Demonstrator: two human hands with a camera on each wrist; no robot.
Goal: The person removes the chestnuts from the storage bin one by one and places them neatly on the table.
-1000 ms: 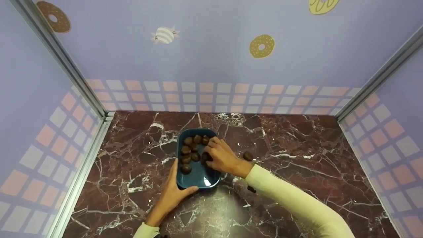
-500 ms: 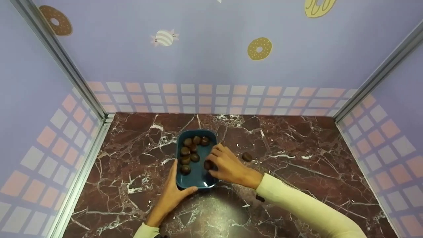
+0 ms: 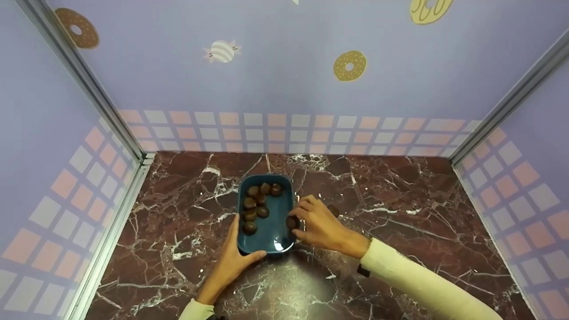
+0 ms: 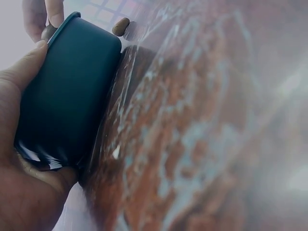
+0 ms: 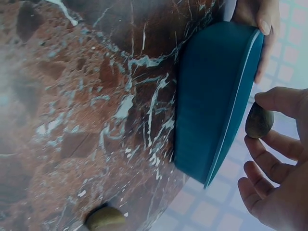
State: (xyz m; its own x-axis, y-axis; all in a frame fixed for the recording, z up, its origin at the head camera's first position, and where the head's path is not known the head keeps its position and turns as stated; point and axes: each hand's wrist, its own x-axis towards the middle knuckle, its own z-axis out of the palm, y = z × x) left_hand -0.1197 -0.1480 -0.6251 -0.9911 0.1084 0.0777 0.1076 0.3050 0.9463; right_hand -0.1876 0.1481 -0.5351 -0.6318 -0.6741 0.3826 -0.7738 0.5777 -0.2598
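My right hand (image 3: 322,225) pinches a brown chestnut (image 3: 292,222) between thumb and fingertips, at the right rim of a dark teal rectangular dish (image 3: 273,231). In the right wrist view this chestnut (image 5: 260,120) shows just above the rim, with the other fingers loosely bent below it. Several more chestnuts (image 3: 250,203) lie inside the dish, mostly along its left and far sides. My left hand (image 3: 231,258) grips the dish's near left corner, fingers along the left wall and thumb across the near edge. The left wrist view shows the dish's outer wall (image 4: 72,91) against that hand.
One loose chestnut (image 3: 333,210) rests on the tabletop right of the dish, partly behind my right hand; the right wrist view also shows a loose chestnut (image 5: 107,219). The dark red marbled table (image 3: 186,275) meets patterned purple walls (image 3: 284,80) at the back and sides.
My right hand has moved right, from inside the dish to its right rim, still pinching a chestnut. It now partly covers the loose chestnut. Left hand and dish stay in place.
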